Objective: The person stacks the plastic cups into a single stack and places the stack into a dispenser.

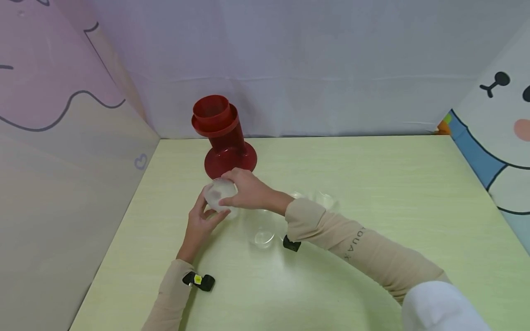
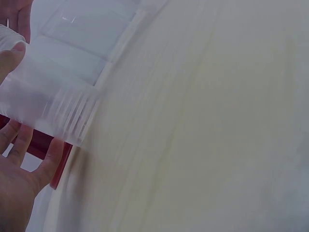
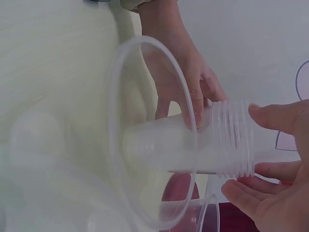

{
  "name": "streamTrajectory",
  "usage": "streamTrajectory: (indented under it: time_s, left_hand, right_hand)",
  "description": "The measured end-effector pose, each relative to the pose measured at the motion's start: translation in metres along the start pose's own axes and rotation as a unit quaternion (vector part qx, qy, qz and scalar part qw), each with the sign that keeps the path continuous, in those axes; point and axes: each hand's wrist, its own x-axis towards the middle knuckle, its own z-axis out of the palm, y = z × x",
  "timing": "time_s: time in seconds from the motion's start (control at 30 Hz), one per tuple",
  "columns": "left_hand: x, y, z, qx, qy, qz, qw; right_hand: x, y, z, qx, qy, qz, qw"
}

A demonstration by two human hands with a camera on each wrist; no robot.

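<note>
Both hands hold a stack of clear plastic cups in front of the red stand. My left hand grips it from the lower left, with fingers and thumb curled around the cups. From the right, my right hand holds the stack with thumb and fingers spread across it. In the right wrist view, the nested cup rims lie sideways between the right hand's fingertips, while the left hand grips the cup body. Several ridged rims show in the left wrist view.
A red stand with a round base and open, cup-like top stands at the back left. More clear cups stand near the right forearm, including one clear cup in front of it and another cup behind it.
</note>
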Motion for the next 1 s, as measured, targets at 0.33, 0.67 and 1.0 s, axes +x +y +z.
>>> streamTrajectory:
  time_s: [0.33,0.67,1.0]
  left_hand:
    - [-0.001,-0.001,0.001,-0.001,0.004,-0.011,0.9999]
    - [-0.001,0.001,0.002,-0.009,0.006,-0.015,0.9998]
    - [-0.003,0.001,0.001,-0.008,0.010,-0.017,0.9998]
  right_hand:
    - [-0.004,-0.003,-0.014,-0.017,-0.018,-0.001,1.000]
    - [-0.023,-0.007,-0.032,0.017,-0.006,0.018,1.000]
    - [-0.051,-0.009,-0.043,0.039,0.019,0.009,0.999]
